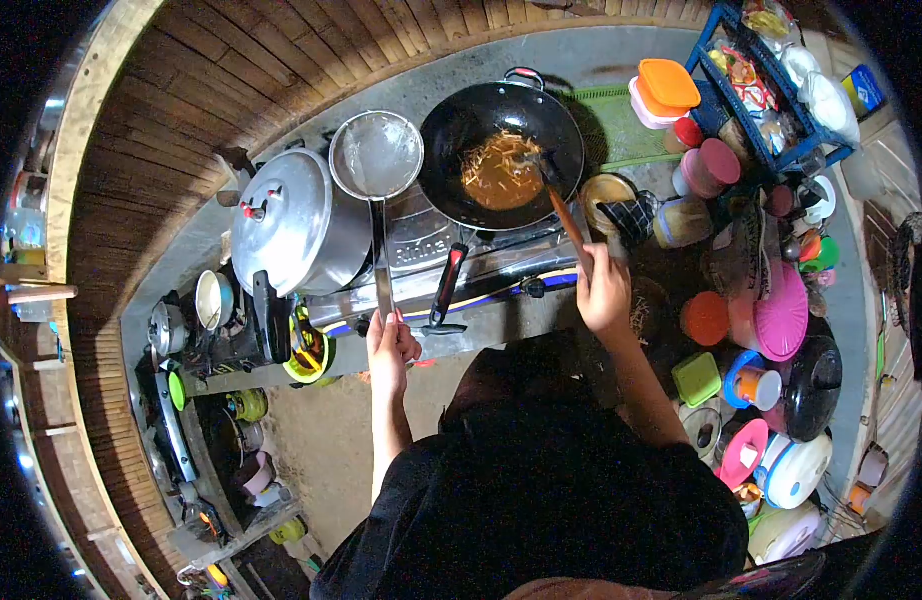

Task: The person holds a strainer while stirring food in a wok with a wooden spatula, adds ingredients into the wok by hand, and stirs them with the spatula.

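My left hand (pixel 389 342) is closed round the long handle of a fine-mesh strainer (pixel 377 156), whose round head is held up between the pressure cooker and the wok. A black wok (pixel 451 130) sits on the stove, with brown liquid and pale thin strips (pixel 499 180) in its bottom. Wrapped in my right hand (pixel 606 288) is the wooden handle of a spatula (pixel 569 222). Its dark blade reaches into the right side of the food, and the tip is partly hidden there.
A large silver pressure cooker (pixel 296 215) stands left of the wok. The wok's handle (pixel 449 285) points toward me over the stove front (pixel 501 265). Plastic tubs, an orange-lidded box (pixel 667 85), jars and a blue rack (pixel 771 90) crowd the right side.
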The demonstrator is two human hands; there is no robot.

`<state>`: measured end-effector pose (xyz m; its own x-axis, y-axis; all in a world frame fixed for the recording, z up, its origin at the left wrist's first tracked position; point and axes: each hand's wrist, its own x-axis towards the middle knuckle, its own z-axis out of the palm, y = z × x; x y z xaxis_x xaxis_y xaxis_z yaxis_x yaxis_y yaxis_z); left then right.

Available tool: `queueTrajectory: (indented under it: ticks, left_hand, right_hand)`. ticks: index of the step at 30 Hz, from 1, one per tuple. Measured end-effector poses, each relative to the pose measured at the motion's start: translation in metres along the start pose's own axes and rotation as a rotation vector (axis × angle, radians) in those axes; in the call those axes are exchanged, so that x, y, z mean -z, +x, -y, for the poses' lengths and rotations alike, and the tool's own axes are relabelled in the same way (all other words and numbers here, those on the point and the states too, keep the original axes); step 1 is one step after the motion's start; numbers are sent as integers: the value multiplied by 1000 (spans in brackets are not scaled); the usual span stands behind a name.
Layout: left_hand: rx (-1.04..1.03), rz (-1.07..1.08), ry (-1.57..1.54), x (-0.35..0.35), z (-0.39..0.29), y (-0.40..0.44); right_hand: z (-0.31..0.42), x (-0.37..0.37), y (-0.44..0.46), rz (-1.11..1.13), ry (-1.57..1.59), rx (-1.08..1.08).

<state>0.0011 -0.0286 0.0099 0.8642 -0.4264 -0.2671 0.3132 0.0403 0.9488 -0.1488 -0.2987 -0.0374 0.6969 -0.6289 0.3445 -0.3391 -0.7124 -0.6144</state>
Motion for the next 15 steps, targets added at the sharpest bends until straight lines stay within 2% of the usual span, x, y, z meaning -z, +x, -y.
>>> queueTrajectory:
  ticks: [2, 4, 8, 15]
  left_hand:
    - [3, -10, 4, 0, -1, 2]
    - [3, -1, -12, 2, -2, 5]
    - [-9, 6, -3, 5, -6, 11]
    - [30, 23, -33, 12, -15, 13]
  right_hand:
    - [6, 7, -18, -3, 54, 11]
    - [13, 11, -34, 85, 43, -83]
    - [30, 17, -46, 179, 28, -114]
    - [30, -7, -9, 69, -81, -95]
